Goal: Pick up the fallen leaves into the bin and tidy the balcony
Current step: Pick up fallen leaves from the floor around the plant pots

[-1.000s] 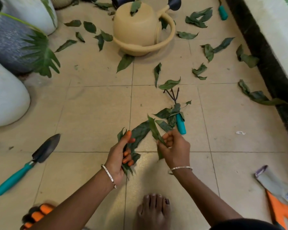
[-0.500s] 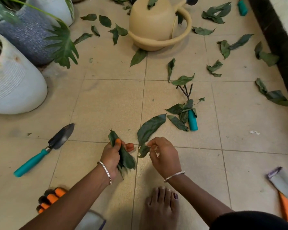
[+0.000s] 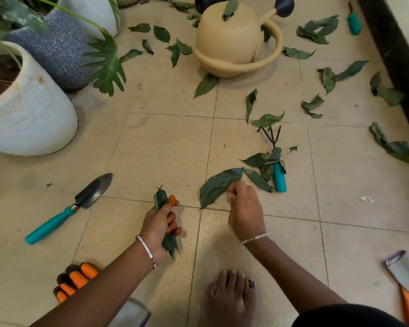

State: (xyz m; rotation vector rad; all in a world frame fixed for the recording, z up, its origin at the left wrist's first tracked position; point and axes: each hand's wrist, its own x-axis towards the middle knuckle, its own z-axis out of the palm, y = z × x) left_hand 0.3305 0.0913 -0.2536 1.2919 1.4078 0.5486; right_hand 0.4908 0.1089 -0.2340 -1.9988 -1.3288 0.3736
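Observation:
Fallen green leaves lie scattered over the beige tiled floor, most of them far and right. My left hand (image 3: 159, 225) grips a bunch of leaves (image 3: 160, 198) that sticks out above and below the fist. My right hand (image 3: 243, 208), blurred, has its curled fingers on the near edge of a large leaf (image 3: 219, 185) lying on the tiles, apparently pinching it. More leaves (image 3: 262, 161) are heaped over a teal-handled hand rake (image 3: 279, 178) just beyond. No bin is in view.
A beige watering can (image 3: 234, 41) stands at the far centre. White (image 3: 28, 119) and grey (image 3: 57, 50) plant pots stand at left. A trowel (image 3: 57, 220) lies left of my hands. Orange-tipped gloves (image 3: 76, 282) and my bare foot (image 3: 232, 298) are near; a dark wall base (image 3: 399, 55) runs along the right.
My left hand has drawn its bunch of leaves back towards me. My right hand no longer shows the small leaf it held and has moved onto the large leaf on the floor.

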